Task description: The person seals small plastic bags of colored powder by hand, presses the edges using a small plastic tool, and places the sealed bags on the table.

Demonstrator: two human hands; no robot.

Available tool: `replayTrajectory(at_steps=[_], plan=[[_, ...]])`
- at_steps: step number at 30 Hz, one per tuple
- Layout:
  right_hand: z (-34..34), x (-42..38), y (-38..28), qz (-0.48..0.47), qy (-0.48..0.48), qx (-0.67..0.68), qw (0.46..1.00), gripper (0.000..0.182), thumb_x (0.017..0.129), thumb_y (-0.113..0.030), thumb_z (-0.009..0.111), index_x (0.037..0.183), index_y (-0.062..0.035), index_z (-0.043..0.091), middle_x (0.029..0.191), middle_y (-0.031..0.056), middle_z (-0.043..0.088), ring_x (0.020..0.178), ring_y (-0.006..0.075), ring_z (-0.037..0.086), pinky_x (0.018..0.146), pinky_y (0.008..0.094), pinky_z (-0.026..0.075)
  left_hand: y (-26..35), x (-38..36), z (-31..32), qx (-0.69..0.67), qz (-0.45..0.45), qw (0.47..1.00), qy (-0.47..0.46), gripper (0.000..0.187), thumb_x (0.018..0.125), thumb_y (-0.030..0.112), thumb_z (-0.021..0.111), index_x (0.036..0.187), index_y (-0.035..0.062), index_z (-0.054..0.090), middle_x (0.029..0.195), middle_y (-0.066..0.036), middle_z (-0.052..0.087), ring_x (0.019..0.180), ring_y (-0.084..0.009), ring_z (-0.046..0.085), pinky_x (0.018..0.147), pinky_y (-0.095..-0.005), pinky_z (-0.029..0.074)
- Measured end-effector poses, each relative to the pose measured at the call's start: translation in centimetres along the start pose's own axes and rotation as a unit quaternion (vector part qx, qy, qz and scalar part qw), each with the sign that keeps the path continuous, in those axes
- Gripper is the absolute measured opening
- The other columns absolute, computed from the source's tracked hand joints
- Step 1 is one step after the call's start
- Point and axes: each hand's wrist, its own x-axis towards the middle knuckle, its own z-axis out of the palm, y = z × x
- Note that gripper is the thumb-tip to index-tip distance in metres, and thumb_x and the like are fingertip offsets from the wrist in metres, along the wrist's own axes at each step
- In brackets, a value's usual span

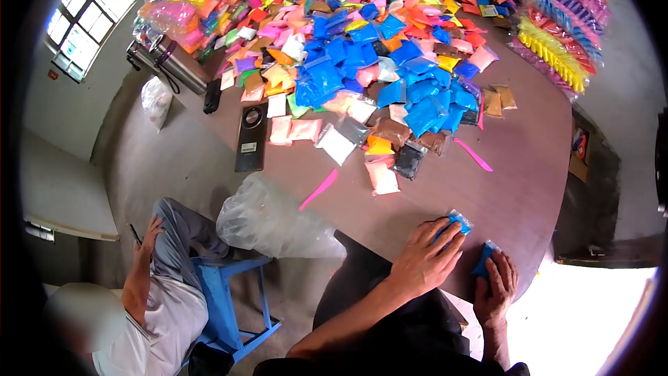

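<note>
Near the table's front edge, my left hand [428, 254] lies over a small blue packet [456, 221], its fingers curved onto the packet, whose clear end shows beyond the fingertips. To the right, my right hand [496, 285] rests with its fingers on a second blue packet [485, 259] at the edge. The hands are apart. Farther back, a pile of blue packets [424, 108] lies at the front of a large heap of multicoloured packets [334, 21]. Black, brown, white and pink packets lie at its near side.
Pink plastic knives [473, 154] [319, 189], a phone [250, 138] and a steel flask [179, 64] are on the table [529, 188]. A clear bag [268, 219] hangs at the edge. A seated person [163, 299] is at lower left, on a blue stool [226, 306].
</note>
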Motion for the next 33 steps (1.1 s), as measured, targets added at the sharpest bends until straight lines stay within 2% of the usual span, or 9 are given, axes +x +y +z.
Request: replayTrajectory(at_steps=[5,16,33], plan=[[-0.4,0.5,-0.3,-0.001,-0.015,0.010,1.000,0.043,0.072,0.001,0.071,0.115,-0.0018,0.071,0.131,0.0190,0.066,0.125,0.0415,0.060,0.108,0.0529,0.044,0.0,0.0,0.1,0.005,0.006,1.000,0.003,0.036,0.089,0.018,0.073,0.120,0.0013,0.068,0.135,-0.012,0.062,0.127,-0.0318,0.056,0.106,-0.0474,0.045],[-0.1,3.7,-1.0,-0.021,-0.040,0.047,0.998,0.044,0.072,-0.001,0.074,0.115,-0.0025,0.071,0.129,0.0178,0.067,0.123,0.0384,0.062,0.108,0.0520,0.043,0.3,0.6,-0.2,0.022,-0.001,1.000,0.012,0.029,0.089,0.015,0.073,0.116,0.0028,0.070,0.132,-0.010,0.064,0.122,-0.0305,0.060,0.102,-0.0458,0.047],[0.7,3.7,-0.4,-0.040,0.000,0.077,0.996,0.040,0.073,-0.008,0.077,0.113,-0.0023,0.071,0.127,0.0174,0.067,0.121,0.0390,0.062,0.104,0.0522,0.045,0.5,0.7,-0.2,0.034,-0.003,0.999,0.014,0.030,0.089,0.013,0.072,0.116,0.0020,0.070,0.130,-0.010,0.065,0.123,-0.0299,0.060,0.101,-0.0457,0.048]])
